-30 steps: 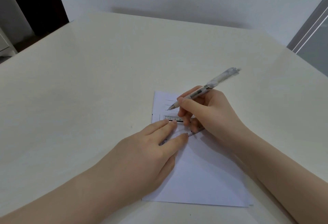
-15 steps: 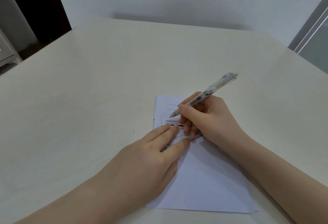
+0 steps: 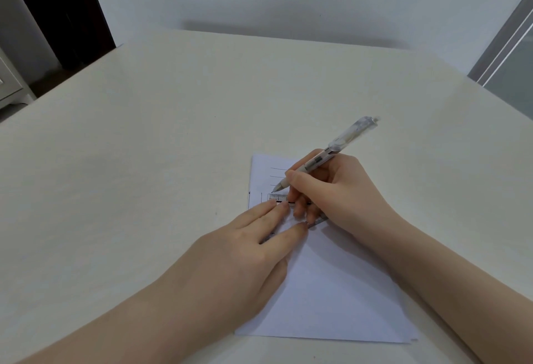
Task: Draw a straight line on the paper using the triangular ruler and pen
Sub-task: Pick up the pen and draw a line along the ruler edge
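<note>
The white rectangular sheet of paper (image 3: 340, 291) lies on the pale cream counter (image 3: 144, 176), its near edge at six o'clock and its far end, already ruled with a few short pen lines, at twelve. The left hand (image 3: 239, 251) lies flat on the sheet, fingers (image 3: 284, 206) stretched toward one o'clock and pressing down the clear plastic triangular ruler (image 3: 278, 197); only its scaled top edge and a corner at three o'clock show.

Beyond it, the right hand (image 3: 331, 190) pinches the translucent grey click pen (image 3: 326, 154), its lower fingers resting on the ruler too. Compared with a second ago, the pen tip has dropped from well above the ruler's edge to just above its left end, at eleven o'clock from the left fingertips. Whether it touches the paper cannot be told.

That suggests the ruler is set and the stroke is about to start, likely running toward three o'clock along the edge.
</note>
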`<state>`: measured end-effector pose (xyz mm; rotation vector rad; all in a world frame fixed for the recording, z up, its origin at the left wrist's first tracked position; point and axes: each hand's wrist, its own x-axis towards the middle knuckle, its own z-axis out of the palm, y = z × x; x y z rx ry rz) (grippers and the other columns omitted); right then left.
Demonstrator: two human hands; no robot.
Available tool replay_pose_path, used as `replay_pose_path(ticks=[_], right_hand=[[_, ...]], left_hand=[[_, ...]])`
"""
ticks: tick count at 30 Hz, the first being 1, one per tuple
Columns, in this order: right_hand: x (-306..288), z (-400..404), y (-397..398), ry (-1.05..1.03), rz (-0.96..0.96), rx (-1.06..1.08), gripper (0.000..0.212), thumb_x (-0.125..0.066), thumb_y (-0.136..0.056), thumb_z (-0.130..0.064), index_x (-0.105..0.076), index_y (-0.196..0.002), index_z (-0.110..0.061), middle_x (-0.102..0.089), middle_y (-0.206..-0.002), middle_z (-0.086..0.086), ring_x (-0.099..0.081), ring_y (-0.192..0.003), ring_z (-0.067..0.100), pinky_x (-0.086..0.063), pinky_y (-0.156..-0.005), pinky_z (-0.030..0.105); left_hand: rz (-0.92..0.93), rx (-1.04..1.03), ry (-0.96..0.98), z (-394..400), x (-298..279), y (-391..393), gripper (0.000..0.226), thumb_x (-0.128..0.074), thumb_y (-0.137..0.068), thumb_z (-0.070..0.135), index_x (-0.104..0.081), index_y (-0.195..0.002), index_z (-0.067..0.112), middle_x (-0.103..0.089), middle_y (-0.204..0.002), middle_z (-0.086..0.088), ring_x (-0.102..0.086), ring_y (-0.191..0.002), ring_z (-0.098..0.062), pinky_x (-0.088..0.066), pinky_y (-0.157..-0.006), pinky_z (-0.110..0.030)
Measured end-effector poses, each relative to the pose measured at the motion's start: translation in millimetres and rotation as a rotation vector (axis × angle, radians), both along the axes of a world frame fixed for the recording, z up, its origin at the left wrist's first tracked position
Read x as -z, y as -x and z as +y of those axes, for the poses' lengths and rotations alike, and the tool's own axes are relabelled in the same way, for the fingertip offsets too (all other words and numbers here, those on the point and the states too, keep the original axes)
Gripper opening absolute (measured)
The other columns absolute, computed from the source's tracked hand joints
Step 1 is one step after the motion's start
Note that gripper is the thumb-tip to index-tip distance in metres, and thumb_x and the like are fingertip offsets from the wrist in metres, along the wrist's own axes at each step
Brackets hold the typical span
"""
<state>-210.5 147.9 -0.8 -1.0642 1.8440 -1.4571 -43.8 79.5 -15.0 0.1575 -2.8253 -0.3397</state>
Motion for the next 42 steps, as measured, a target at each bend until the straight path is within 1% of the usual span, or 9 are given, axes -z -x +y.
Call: replay_pose_path(ticks=[5, 11, 15, 19, 23, 27, 35, 42], right_hand=[[-0.1, -1.1, -0.5, 0.001, -0.004, -0.005, 0.014, -0.058, -0.085, -0.007, -0.065, -0.072, -0.005, -0.066, -0.058, 0.006, -0.061, -0.048, 0.018, -0.047, -0.041, 0.024], [-0.6, -0.6, -0.9, -0.001, 0.003, -0.014, 0.015, -0.058, -0.085, -0.007, -0.065, -0.072, -0.005, -0.066, -0.059, 0.007, -0.061, -0.047, 0.017, -0.047, -0.041, 0.024], [-1.1, -0.7, -1.4, -0.003, -0.002, -0.013, 0.014, -0.058, -0.085, -0.006, -0.064, -0.073, -0.004, -0.065, -0.059, 0.007, -0.061, -0.047, 0.017, -0.046, -0.041, 0.023], [-1.4, -1.0, -1.8, -0.007, -0.002, -0.012, 0.014, -0.058, -0.086, -0.006, -0.064, -0.073, -0.004, -0.065, -0.059, 0.008, -0.061, -0.047, 0.016, -0.046, -0.04, 0.023], [-1.5, -0.5, -2.0, -0.01, 0.001, -0.013, 0.015, -0.057, -0.086, -0.006, -0.064, -0.073, -0.005, -0.066, -0.059, 0.009, -0.061, -0.047, 0.016, -0.047, -0.041, 0.023], [-1.3, -0.7, -1.7, -0.012, 0.012, -0.013, 0.014, -0.057, -0.085, -0.006, -0.064, -0.073, -0.003, -0.066, -0.06, 0.009, -0.061, -0.048, 0.017, -0.047, -0.042, 0.023], [-3.0, -0.7, -2.8, -0.026, -0.001, -0.006, 0.013, -0.058, -0.086, -0.007, -0.065, -0.075, -0.003, -0.066, -0.061, 0.01, -0.061, -0.049, 0.017, -0.047, -0.042, 0.023], [-3.6, -1.4, -3.5, -0.025, 0.001, -0.006, 0.013, -0.058, -0.087, -0.006, -0.064, -0.075, -0.005, -0.066, -0.062, 0.011, -0.061, -0.048, 0.017, -0.046, -0.042, 0.023]], left_hand=[[-0.005, 0.001, -0.008, -0.7, 0.8, -1.0, 0.047, -0.029, -0.089, 0.025, -0.051, -0.129, 0.02, -0.048, -0.139, -0.006, -0.04, -0.13, -0.021, -0.051, -0.09, -0.041], [-0.019, 0.003, 0.003, -0.8, 0.9, -0.2, 0.047, -0.029, -0.089, 0.025, -0.05, -0.13, 0.02, -0.048, -0.139, -0.007, -0.041, -0.129, -0.021, -0.049, -0.093, -0.04], [-0.023, 0.002, 0.005, -0.4, -1.4, -0.5, 0.047, -0.029, -0.088, 0.024, -0.055, -0.127, 0.018, -0.054, -0.133, -0.009, -0.046, -0.125, -0.024, -0.052, -0.087, -0.042], [-0.025, 0.003, 0.002, -0.4, -0.9, -0.4, 0.047, -0.029, -0.088, 0.024, -0.054, -0.127, 0.018, -0.052, -0.135, -0.009, -0.044, -0.127, -0.024, -0.052, -0.087, -0.042], [-0.031, 0.004, 0.004, -0.7, -0.4, 0.0, 0.049, -0.025, -0.089, 0.027, -0.05, -0.131, 0.02, -0.047, -0.139, -0.007, -0.039, -0.13, -0.021, -0.049, -0.093, -0.041], [-0.031, -0.002, -0.009, 0.2, -2.3, -0.4, 0.048, -0.026, -0.088, 0.025, -0.054, -0.127, 0.018, -0.053, -0.134, -0.009, -0.044, -0.127, -0.024, -0.052, -0.088, -0.042], [-0.031, -0.004, -0.006, 0.9, -3.7, -1.0, 0.049, -0.025, -0.088, 0.024, -0.054, -0.127, 0.017, -0.054, -0.133, -0.01, -0.045, -0.126, -0.024, -0.05, -0.09, -0.042], [-0.033, -0.006, -0.002, 1.8, -4.7, -1.2, 0.048, -0.028, -0.087, 0.023, -0.058, -0.124, 0.015, -0.056, -0.13, -0.012, -0.049, -0.123, -0.026, -0.053, -0.086, -0.044]])
